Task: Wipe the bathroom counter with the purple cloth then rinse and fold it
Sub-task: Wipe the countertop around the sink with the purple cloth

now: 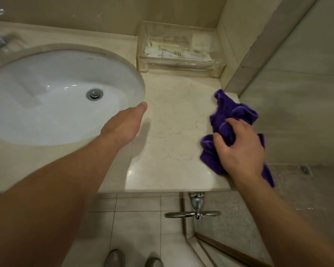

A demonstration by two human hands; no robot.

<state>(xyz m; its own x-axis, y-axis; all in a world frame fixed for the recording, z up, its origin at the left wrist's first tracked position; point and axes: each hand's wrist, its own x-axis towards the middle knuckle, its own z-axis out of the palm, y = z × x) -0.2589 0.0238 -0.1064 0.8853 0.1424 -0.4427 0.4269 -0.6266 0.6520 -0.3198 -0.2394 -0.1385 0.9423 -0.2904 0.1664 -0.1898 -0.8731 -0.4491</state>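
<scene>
The right hand's fingers (223, 140) are curled into the purple cloth (234, 110) and hold it in a bunch. The right hand (241, 151) presses the cloth down on the counter (172, 135), at the right edge, in the middle right of the frame. Part of the cloth hangs off that edge.

The left hand (123, 124) reaches out in the middle of the frame, at the rim of the sink (37, 60). One finger points straight out. The other fingers are hidden under the hand, so I cannot tell how they lie. It holds nothing that shows.

A clear box (143, 54) sits at the back of the counter, top middle. It has small flat packets (174, 53) in it. The white sink fills the left side, with a shiny drain (94, 94) in the bottom.

The counter is pale stone with thin cracks. Below it are floor tiles (135, 209), a metal handle (196, 209) and two shoe tips (114, 258). A glass wall (297, 93) stands on the right.
</scene>
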